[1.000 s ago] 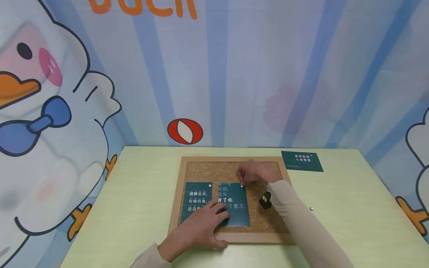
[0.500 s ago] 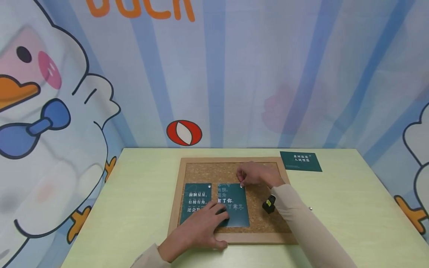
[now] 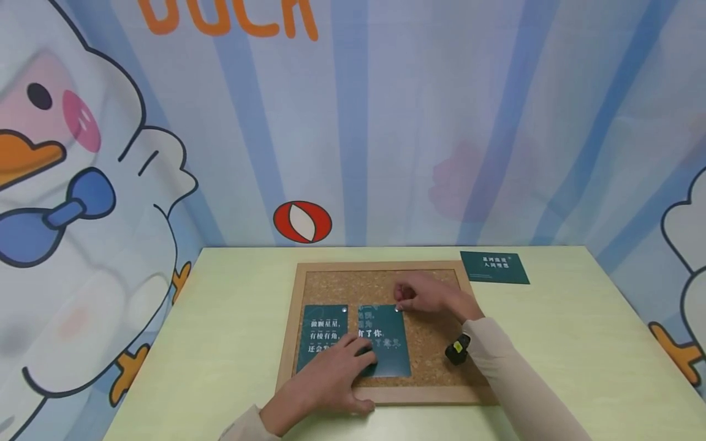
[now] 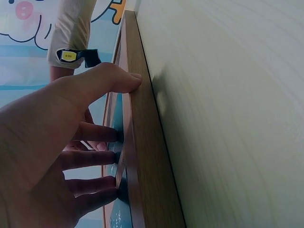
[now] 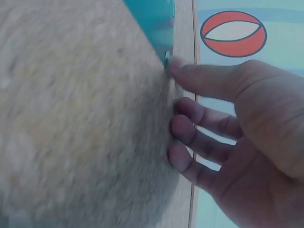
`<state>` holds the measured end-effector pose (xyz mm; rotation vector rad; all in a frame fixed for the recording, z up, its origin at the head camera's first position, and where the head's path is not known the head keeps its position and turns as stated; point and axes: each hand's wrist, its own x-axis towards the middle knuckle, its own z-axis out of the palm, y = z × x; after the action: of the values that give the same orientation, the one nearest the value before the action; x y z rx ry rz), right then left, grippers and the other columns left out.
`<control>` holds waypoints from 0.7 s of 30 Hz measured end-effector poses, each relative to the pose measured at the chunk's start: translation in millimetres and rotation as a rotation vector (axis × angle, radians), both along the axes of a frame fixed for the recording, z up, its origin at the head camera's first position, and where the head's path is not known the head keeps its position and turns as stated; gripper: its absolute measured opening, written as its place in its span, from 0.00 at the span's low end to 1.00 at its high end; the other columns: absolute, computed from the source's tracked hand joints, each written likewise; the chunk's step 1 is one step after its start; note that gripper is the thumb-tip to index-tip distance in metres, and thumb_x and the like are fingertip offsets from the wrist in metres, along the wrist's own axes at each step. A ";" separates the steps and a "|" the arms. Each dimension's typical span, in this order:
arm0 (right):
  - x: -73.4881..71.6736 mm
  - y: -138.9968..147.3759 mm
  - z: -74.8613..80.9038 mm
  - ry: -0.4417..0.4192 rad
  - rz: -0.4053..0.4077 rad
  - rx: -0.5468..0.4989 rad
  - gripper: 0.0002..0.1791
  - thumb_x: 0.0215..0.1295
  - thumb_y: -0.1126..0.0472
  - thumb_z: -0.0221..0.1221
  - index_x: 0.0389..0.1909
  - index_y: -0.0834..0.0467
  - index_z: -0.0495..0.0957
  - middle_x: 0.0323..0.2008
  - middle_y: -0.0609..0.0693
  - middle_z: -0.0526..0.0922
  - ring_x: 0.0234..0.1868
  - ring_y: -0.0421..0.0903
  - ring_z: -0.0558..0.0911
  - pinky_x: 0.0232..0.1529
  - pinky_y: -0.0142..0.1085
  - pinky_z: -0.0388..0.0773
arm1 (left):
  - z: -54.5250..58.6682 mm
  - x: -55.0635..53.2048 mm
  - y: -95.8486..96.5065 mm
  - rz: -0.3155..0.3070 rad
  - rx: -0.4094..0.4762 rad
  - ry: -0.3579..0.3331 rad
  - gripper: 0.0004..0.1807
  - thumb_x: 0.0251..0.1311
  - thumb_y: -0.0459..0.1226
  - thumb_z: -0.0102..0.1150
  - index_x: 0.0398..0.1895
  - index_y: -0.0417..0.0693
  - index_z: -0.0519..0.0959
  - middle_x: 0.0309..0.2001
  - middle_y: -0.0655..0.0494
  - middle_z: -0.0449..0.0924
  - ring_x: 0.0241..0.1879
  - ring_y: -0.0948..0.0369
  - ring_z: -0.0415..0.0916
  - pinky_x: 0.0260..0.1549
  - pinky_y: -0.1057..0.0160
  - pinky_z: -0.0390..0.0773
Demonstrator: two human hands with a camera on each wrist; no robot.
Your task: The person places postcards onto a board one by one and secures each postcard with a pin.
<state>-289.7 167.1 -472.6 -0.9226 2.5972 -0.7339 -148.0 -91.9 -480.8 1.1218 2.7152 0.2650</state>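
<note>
A wood-framed corkboard lies on the table with two dark green cards on it. On the left card a silver pushpin sits in the top right corner. The right card has another pushpin in its top right corner. My right hand is there, its thumb tip touching that pin in the right wrist view, the other fingers apart and bent near the cork. My left hand rests spread over the cards, covering their lower parts, its thumb on the frame's front edge.
A third green card lies on the table at the board's far right corner. The pale yellow table extends around the board. Behind it hangs a patterned cloth. The right wrist wears a black device.
My right hand has shifted right, its wrist lower and further out; the fingers that were pinched together at the pin have spread from it. The left hand stays in place.
</note>
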 end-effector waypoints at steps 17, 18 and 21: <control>5.7 68.3 21.7 0.211 -0.193 -0.164 0.13 0.69 0.58 0.69 0.42 0.61 0.75 0.32 0.50 0.73 0.32 0.45 0.72 0.33 0.41 0.71 | -0.8 -0.1 -1.2 -0.002 0.000 0.007 0.37 0.57 0.65 0.67 0.65 0.57 0.78 0.71 0.55 0.70 0.71 0.51 0.65 0.59 0.51 0.79; 5.1 73.9 21.9 0.212 -0.211 -0.170 0.13 0.70 0.59 0.68 0.42 0.61 0.75 0.32 0.50 0.73 0.31 0.46 0.71 0.32 0.41 0.70 | -0.7 -0.1 -1.3 -0.002 0.000 0.007 0.37 0.57 0.65 0.67 0.65 0.57 0.78 0.71 0.55 0.70 0.71 0.51 0.65 0.59 0.51 0.79; 3.6 91.1 21.6 0.219 -0.266 -0.180 0.11 0.73 0.59 0.65 0.41 0.60 0.73 0.32 0.51 0.72 0.30 0.47 0.71 0.31 0.42 0.69 | 0.4 0.5 -1.3 -0.004 0.004 0.007 0.37 0.57 0.64 0.68 0.64 0.57 0.78 0.70 0.55 0.70 0.70 0.51 0.65 0.59 0.51 0.79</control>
<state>-286.1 258.3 -451.0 -0.7491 2.9239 -0.9999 -147.5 -93.3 -480.4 1.1314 2.7190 0.2665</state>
